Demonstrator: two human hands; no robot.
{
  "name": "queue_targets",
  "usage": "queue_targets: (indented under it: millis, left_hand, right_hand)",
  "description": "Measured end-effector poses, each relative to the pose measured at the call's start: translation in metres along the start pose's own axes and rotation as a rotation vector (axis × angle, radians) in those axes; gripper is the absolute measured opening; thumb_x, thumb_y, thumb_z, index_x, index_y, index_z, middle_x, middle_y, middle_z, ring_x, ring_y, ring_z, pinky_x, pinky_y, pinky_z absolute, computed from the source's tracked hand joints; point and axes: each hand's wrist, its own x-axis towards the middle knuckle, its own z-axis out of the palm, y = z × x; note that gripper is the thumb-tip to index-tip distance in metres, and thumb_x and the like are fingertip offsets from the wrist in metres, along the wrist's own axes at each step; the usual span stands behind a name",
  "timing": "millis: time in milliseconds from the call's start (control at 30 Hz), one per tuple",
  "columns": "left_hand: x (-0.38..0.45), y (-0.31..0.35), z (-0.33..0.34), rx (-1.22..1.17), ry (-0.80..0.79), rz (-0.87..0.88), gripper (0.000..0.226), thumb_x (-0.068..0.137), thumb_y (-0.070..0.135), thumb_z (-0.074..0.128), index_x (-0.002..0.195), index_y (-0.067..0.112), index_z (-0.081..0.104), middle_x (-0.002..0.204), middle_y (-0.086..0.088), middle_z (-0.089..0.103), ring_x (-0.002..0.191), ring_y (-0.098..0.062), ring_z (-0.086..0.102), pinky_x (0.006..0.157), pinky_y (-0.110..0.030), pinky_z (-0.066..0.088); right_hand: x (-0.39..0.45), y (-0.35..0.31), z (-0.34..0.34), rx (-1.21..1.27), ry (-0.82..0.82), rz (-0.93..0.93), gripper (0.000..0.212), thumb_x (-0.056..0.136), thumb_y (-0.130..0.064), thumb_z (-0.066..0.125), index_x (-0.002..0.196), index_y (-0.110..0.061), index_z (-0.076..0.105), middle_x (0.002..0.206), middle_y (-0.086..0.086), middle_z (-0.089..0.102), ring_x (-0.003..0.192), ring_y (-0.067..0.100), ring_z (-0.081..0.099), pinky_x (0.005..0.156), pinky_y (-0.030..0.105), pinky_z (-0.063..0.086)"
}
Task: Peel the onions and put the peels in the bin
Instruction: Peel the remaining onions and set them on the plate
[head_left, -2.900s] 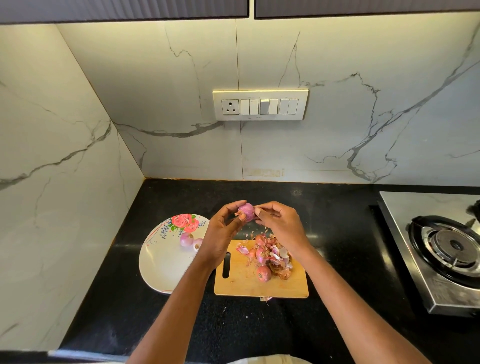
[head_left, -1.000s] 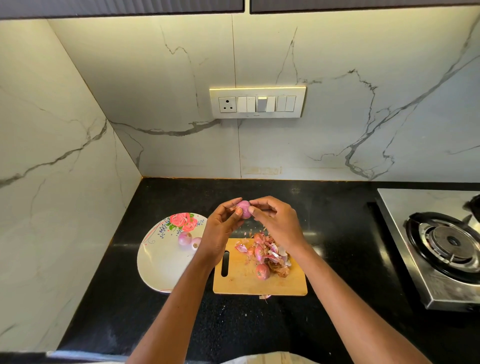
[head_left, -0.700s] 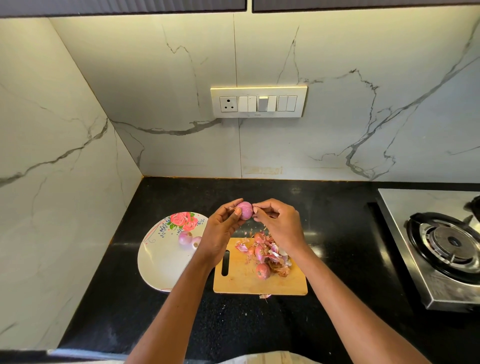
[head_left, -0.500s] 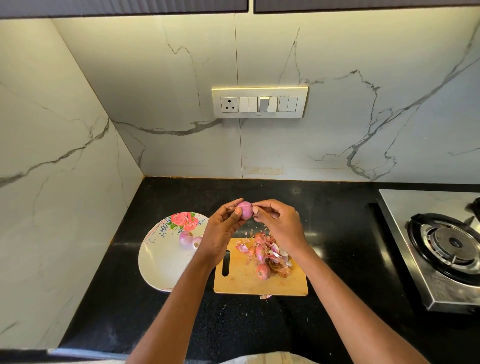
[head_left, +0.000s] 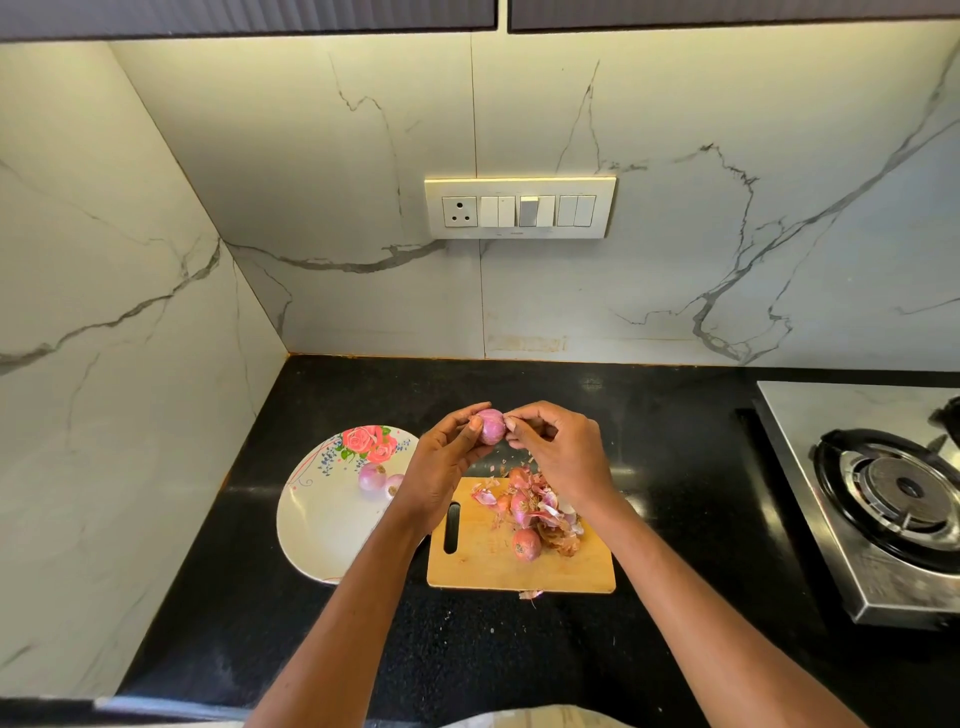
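Looking at the head feed, left to right. Marble wall on the left, black tabletop (head_left: 519, 665) below it. White floral plate (head_left: 322, 525) sits at the left of the tabletop, two peeled onions (head_left: 372, 477) on it near the far rim, just beside each other.

Left hand (head_left: 441, 467) is raised above the tabletop, grip closed on a small purple onion (head_left: 491, 426), fingers and thumb curled round its left side. Right hand (head_left: 563, 454) meets it from the right, fingertips (head_left: 511, 423) pinching at the onion's top right edge; I can't tell whether a strip of peel is between them. Both hands hover over the far edge of the cutting board.

Wooden cutting board (head_left: 483, 566) lies just right of the plate, handle slot toward the plate; I can't tell if the two touch, the left forearm covers the gap. Pile of pink and brown peels (head_left: 540, 512) sits on the board's far half, with one unpeeled onion (head_left: 525, 544) at the near edge of the pile. One loose peel scrap (head_left: 531, 594) lies on the tabletop at the board's near edge.

Switch panel (head_left: 519, 208) on the back wall above the hands. Steel gas stove (head_left: 883, 499) at the far right, well apart from the board.
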Motion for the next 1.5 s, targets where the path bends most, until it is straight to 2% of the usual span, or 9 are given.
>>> queue_targets:
  millis: [267, 400, 533, 667, 767, 867, 1033, 1233, 1500]
  left_hand:
    - [-0.001, 0.002, 0.001, 0.005, -0.004, 0.014, 0.039, 0.091, 0.033, 0.059, 0.128, 0.021, 0.064, 0.126, -0.004, 0.069, 0.118, -0.019, 0.067, 0.106, -0.038, 0.052]
    - [0.001, 0.002, 0.000, 0.016, -0.006, 0.013, 0.032, 0.098, 0.027, 0.056, 0.128, 0.021, 0.064, 0.127, -0.004, 0.069, 0.118, -0.020, 0.067, 0.105, -0.037, 0.052]
    - [0.000, 0.004, 0.001, 0.024, -0.019, 0.016, 0.039, 0.091, 0.034, 0.059, 0.128, 0.022, 0.063, 0.126, -0.003, 0.069, 0.118, -0.019, 0.067, 0.103, -0.034, 0.053]
    - [-0.001, 0.003, 0.001, 0.007, -0.021, 0.011, 0.037, 0.091, 0.032, 0.059, 0.127, 0.023, 0.064, 0.124, -0.001, 0.071, 0.118, -0.019, 0.067, 0.100, -0.031, 0.054]
    - [0.000, 0.000, 0.000, -0.007, -0.005, 0.003, 0.031, 0.098, 0.027, 0.057, 0.128, 0.023, 0.064, 0.127, -0.003, 0.070, 0.119, -0.020, 0.067, 0.103, -0.033, 0.053]
    - [0.001, 0.000, 0.000, -0.017, 0.023, 0.017, 0.037, 0.093, 0.030, 0.060, 0.129, 0.021, 0.064, 0.127, -0.004, 0.070, 0.119, -0.021, 0.067, 0.104, -0.036, 0.053]
    - [0.001, 0.000, 0.003, 0.004, 0.053, 0.043, 0.042, 0.087, 0.035, 0.064, 0.127, 0.021, 0.064, 0.124, -0.005, 0.071, 0.117, -0.021, 0.068, 0.106, -0.041, 0.052]
    - [0.001, -0.001, 0.002, 0.008, 0.054, 0.029, 0.040, 0.088, 0.033, 0.064, 0.127, 0.021, 0.063, 0.125, -0.005, 0.071, 0.118, -0.022, 0.067, 0.108, -0.043, 0.050]
    - [0.001, 0.000, 0.001, -0.122, 0.034, -0.026, 0.031, 0.101, 0.016, 0.055, 0.131, 0.016, 0.061, 0.129, -0.008, 0.068, 0.119, -0.023, 0.067, 0.100, -0.031, 0.055]
  right_hand:
    - [0.001, -0.003, -0.001, 0.014, -0.030, 0.039, 0.021, 0.092, -0.031, 0.072, 0.107, -0.016, 0.076, 0.092, -0.009, 0.075, 0.082, 0.000, 0.073, 0.075, 0.017, 0.058]
    - [0.001, -0.004, -0.001, -0.002, -0.028, 0.026, 0.019, 0.092, -0.028, 0.073, 0.105, -0.016, 0.077, 0.090, -0.011, 0.075, 0.081, -0.003, 0.072, 0.073, 0.012, 0.055]
    - [0.001, -0.001, -0.001, -0.023, -0.006, 0.021, 0.016, 0.093, -0.026, 0.072, 0.105, -0.016, 0.076, 0.090, -0.011, 0.074, 0.082, -0.002, 0.072, 0.074, 0.014, 0.057]
    - [0.001, 0.002, 0.001, -0.015, 0.005, 0.037, 0.015, 0.094, -0.024, 0.070, 0.106, -0.015, 0.075, 0.091, -0.009, 0.075, 0.081, -0.001, 0.072, 0.074, 0.015, 0.058]
    - [-0.001, 0.000, 0.001, 0.041, -0.014, 0.066, 0.018, 0.095, -0.026, 0.069, 0.110, -0.016, 0.074, 0.097, -0.008, 0.075, 0.085, 0.001, 0.073, 0.078, 0.019, 0.059]
    - [-0.002, -0.002, 0.003, 0.072, -0.037, 0.066, 0.020, 0.092, -0.029, 0.073, 0.110, -0.019, 0.075, 0.100, -0.010, 0.075, 0.093, 0.005, 0.073, 0.082, 0.022, 0.060]
    - [-0.001, 0.000, 0.007, 0.038, 0.056, 0.041, 0.018, 0.090, -0.021, 0.077, 0.107, -0.018, 0.075, 0.099, -0.011, 0.074, 0.093, 0.003, 0.070, 0.082, 0.019, 0.058]
    - [-0.001, -0.001, 0.010, 0.007, 0.081, 0.029, 0.024, 0.089, -0.015, 0.078, 0.109, -0.019, 0.065, 0.097, -0.010, 0.073, 0.091, -0.002, 0.070, 0.077, 0.013, 0.056]
    - [-0.002, 0.013, 0.005, -0.058, 0.109, 0.115, 0.017, 0.092, -0.010, 0.072, 0.102, -0.022, 0.064, 0.092, -0.014, 0.068, 0.088, -0.003, 0.065, 0.074, 0.007, 0.051]
